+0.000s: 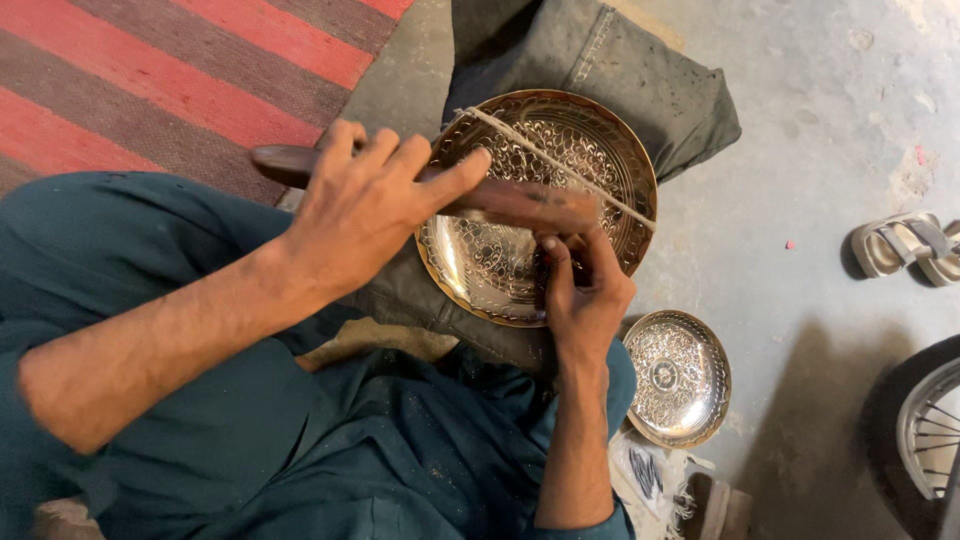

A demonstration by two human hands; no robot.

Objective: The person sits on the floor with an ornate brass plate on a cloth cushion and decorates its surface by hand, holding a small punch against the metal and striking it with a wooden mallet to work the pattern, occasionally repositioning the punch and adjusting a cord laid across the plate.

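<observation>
Left hand: fingers are wrapping over a dark wooden stick, clamped on it, index finger stretching along the shaft toward the far end. The stick is lying roughly level, crossing the near half of the big brass plate.

Right hand: fingers are bunching together around something thin held against the plate's face, just under the stick's tip. What it is pinching is hidden by the fingers, so I cannot tell what it is. Thumb is pointing up along the plate.

The big plate is sitting tilted on the person's lap, propped against a knee in grey trousers. Its face is covered with fine engraved scrollwork. 1 length of pale string is running slantwise across the upper half, rim to rim.

A 2nd, smaller engraved bowl is lying flat on the concrete floor, just beside the right forearm and apart from the big plate.

Person is sitting low, wearing a dark teal shirt.

Further out: red and brown striped rug at the left, grey sandal at the right edge, part of a spoked wheel in the lower right corner.
</observation>
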